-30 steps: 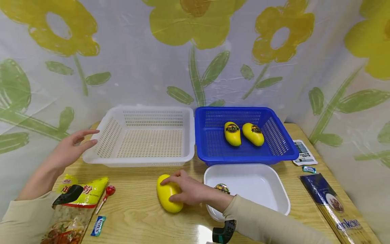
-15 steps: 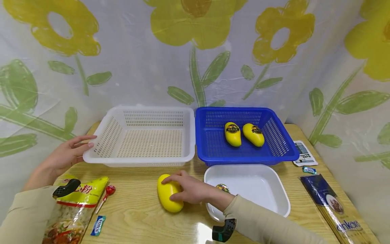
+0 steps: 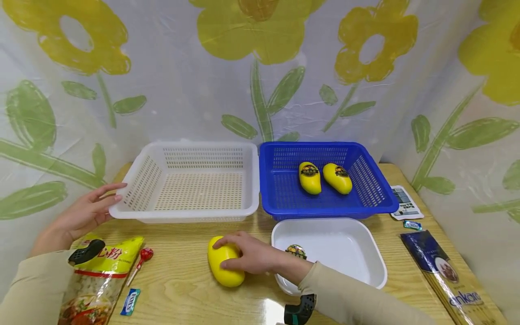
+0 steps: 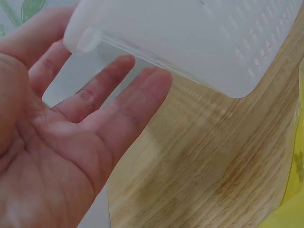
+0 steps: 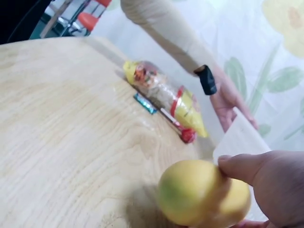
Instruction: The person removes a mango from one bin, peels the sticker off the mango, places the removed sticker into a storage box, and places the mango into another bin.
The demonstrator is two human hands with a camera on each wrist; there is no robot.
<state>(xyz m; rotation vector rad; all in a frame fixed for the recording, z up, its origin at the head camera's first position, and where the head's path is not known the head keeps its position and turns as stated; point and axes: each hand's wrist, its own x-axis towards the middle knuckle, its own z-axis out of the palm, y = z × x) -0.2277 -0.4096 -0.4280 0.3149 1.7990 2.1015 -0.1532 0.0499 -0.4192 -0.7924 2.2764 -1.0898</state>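
My right hand [image 3: 256, 255] grips a yellow mango [image 3: 227, 276] low over the table, thumb and fingers on its upper side. The right wrist view shows the same mango [image 5: 190, 190], with a greenish patch, under my thumb. My left hand [image 3: 87, 214] is at the left end of the white basket [image 3: 203, 214], fingertips right at its rim. In the left wrist view the palm shows and the fingers reach loosely to the underside of the basket rim [image 4: 156, 42]. Two mangoes with dark labels, one left [image 3: 310, 180] and one right [image 3: 339, 179], lie in the blue basket [image 3: 329, 211].
A white tray [image 3: 345, 253] stands before the blue basket, a round printed label [image 3: 295, 251] inside it. Left lie a yellow food bag [image 3: 99, 284], a lollipop [image 3: 144, 257] and a wrapped candy [image 3: 131, 301]. Right are a pasta packet [image 3: 451, 275], small candy [image 3: 412, 225] and printed pouch [image 3: 406, 205].
My left hand has come down slightly, its fingers now at the white basket's rim. The right hand and its mango stay nearly in place, shifting very slightly toward me.
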